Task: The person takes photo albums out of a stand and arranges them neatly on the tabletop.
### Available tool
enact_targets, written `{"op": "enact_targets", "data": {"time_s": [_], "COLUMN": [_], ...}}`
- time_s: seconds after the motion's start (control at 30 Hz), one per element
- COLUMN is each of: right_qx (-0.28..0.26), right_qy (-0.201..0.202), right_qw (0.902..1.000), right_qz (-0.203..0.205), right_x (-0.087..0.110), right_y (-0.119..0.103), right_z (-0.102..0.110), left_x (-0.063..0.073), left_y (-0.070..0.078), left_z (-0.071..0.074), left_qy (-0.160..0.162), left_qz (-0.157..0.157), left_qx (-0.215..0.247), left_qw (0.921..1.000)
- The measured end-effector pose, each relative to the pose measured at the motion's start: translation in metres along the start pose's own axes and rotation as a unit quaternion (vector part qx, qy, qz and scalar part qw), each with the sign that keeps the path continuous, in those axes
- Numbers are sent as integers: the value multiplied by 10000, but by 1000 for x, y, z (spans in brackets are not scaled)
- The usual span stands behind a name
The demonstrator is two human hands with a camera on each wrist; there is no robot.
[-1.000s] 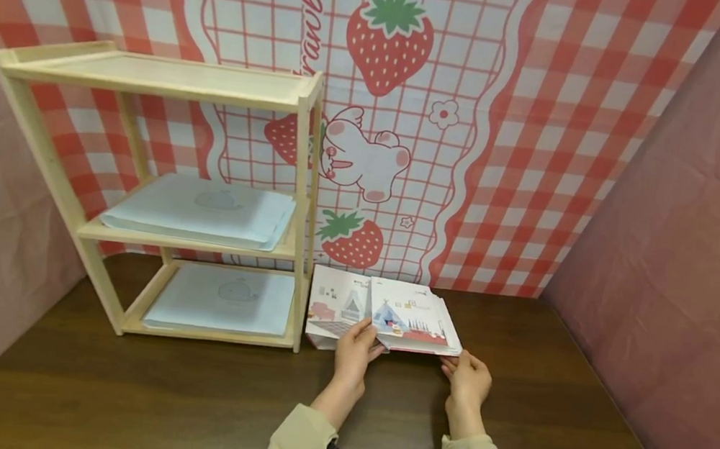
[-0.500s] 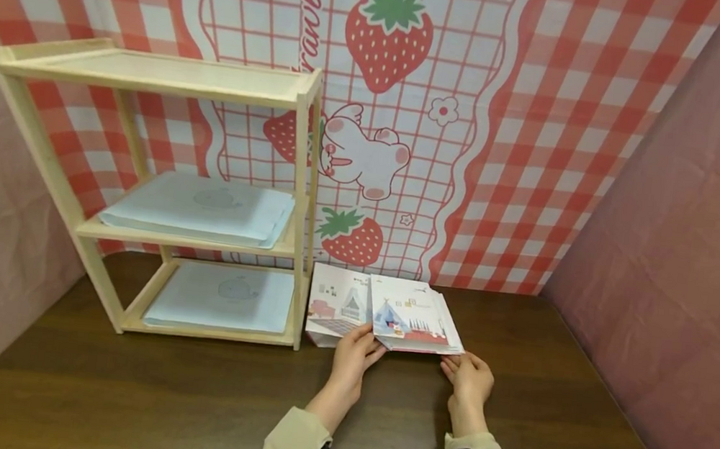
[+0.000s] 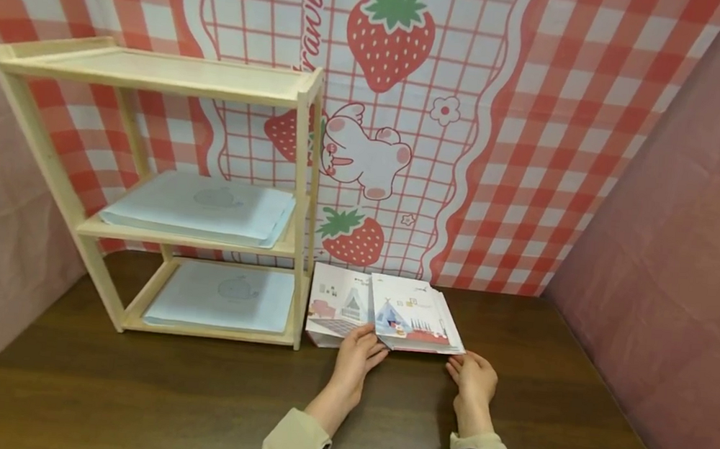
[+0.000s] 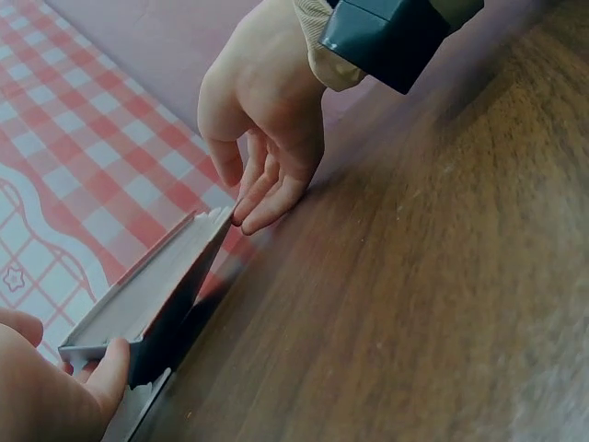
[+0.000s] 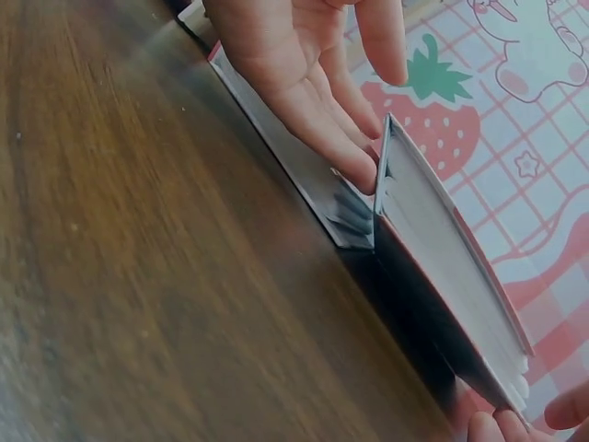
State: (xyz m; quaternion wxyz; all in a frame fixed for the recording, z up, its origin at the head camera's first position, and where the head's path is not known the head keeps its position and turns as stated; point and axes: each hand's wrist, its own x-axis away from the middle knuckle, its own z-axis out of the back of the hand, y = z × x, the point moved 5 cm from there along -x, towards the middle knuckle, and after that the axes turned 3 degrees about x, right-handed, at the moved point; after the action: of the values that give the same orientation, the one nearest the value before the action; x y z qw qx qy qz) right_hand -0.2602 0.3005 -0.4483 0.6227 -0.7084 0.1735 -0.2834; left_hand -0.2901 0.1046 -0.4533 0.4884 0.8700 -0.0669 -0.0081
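A white picture book (image 3: 413,313) with a blue tent on its face lies tilted at the back wall in the head view. To its left is a part with a grey tent (image 3: 343,299); whether it is the same book's other half or a second book I cannot tell. My left hand (image 3: 353,361) holds the book's left edge, its thumb (image 4: 112,373) against the spine in the left wrist view. At the near right corner, my right hand (image 3: 473,383) touches the underside with its fingertips, the thumb (image 5: 569,405) apart from the cover in the right wrist view.
A wooden three-tier rack (image 3: 304,219) stands at the left, close to the book. A pale blue whale-print folder or pad lies on its middle tier (image 3: 205,206), another on its bottom tier (image 3: 222,302). A strawberry cloth (image 3: 535,162) hangs behind the brown table (image 3: 187,396).
My right hand has shifted slightly to the right along the book's corner. The left hand has slid a little down the left edge. The book is almost unmoved.
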Motion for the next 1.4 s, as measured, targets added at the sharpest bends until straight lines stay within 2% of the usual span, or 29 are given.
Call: {"op": "enact_targets", "data": {"time_s": [0.23,0.83,1.4], "right_qx": [-19,187,-62], "right_qy": [-147,-776,-851], "right_qw": [9997,9963,9962], "right_qz": [-171,-331,-145], "right_x": [0,0,-6], "right_y": [1,1,7], "right_z": [-1,-6,-3], "left_x": [1,4,3], "left_y": [-2,-7,-11], "left_z": [-3,-7,-4], "left_qy": [-212,-380,-700], "left_qz": [59,137,239], "left_qx": [-174,-482,-337], "left_qw": [9996,9980,9967]}}
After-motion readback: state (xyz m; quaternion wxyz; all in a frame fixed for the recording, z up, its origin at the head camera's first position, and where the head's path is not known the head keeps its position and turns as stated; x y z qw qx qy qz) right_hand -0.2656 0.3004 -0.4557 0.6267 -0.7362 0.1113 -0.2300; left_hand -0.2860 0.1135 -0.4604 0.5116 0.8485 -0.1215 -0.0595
